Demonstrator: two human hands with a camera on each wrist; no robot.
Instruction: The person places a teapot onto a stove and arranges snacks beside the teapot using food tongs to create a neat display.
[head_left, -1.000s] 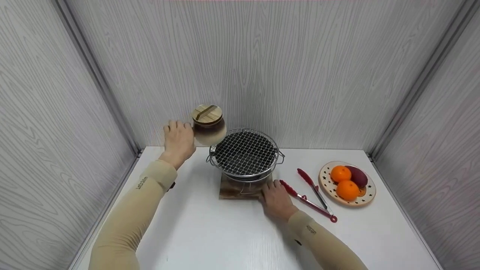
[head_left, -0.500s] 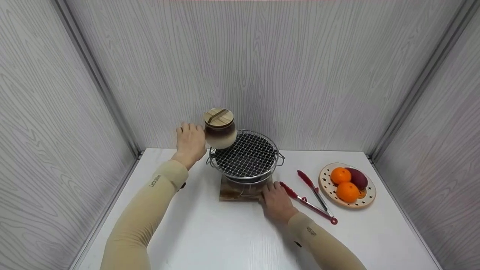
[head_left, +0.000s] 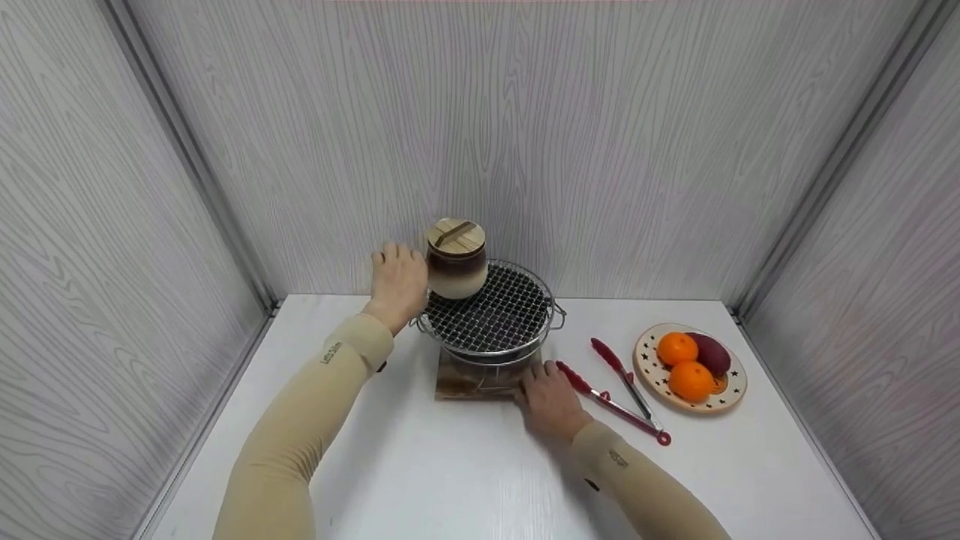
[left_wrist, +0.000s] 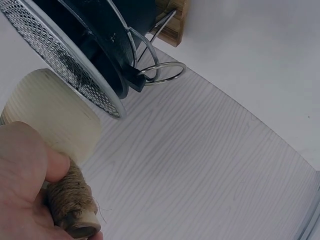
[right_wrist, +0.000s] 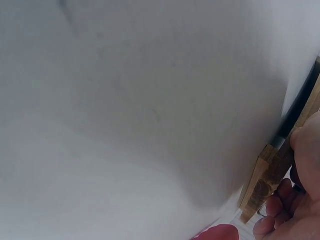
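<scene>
In the head view, a cream and dark brown side-handled pot (head_left: 457,276) with a wooden lid (head_left: 456,236) overlaps the back left of a round grill's wire mesh (head_left: 506,315). My left hand (head_left: 399,283) grips the pot by its twine-wrapped handle (left_wrist: 71,197). The left wrist view shows the pot's pale base close to the mesh rim. Under the grill lies a square wooden board (head_left: 457,384). My right hand (head_left: 551,401) holds the board's front right corner, thumb and fingers on different sides of the wood in the right wrist view.
Red-tipped tongs (head_left: 630,412) lie spread on the white table (head_left: 450,465), just right of my right hand. Farther right is a star-patterned plate (head_left: 651,375) with two oranges (head_left: 691,381) and a purple oblong item (head_left: 712,355). Grey wood-grain walls (head_left: 480,135) enclose the back and sides.
My left hand has carried the pot to the right and slightly lower, from the grill's left edge to above the mesh's back left. The right hand has stayed at the board.
</scene>
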